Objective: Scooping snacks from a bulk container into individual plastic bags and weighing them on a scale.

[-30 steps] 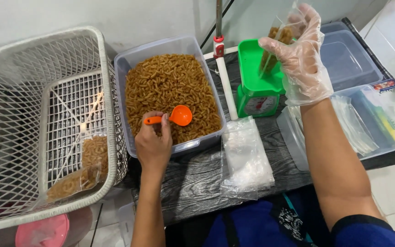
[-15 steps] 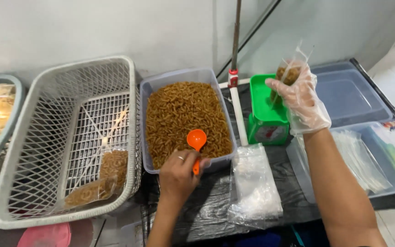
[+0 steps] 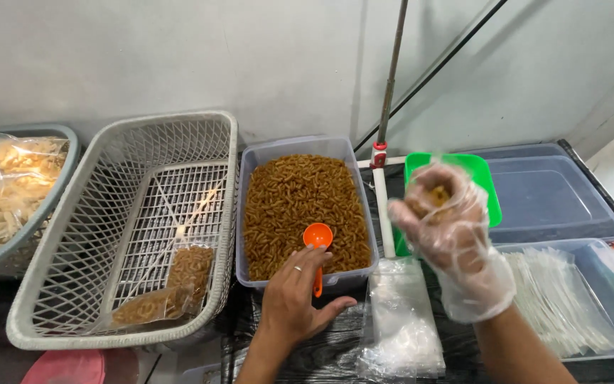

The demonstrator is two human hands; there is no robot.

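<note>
The left hand (image 3: 294,302) is bare, with no glove on it, and wears a thin silver-coloured ring (image 3: 297,269) on one finger. The forearm below it is bare too, with no sleeve in view. The right hand (image 3: 449,235) is covered by a loose, clear plastic glove (image 3: 474,281), thin and crinkled, with folds that catch the light. Its wide cuff ends in a baggy edge just past the wrist, and the forearm beyond it is uncovered
</note>
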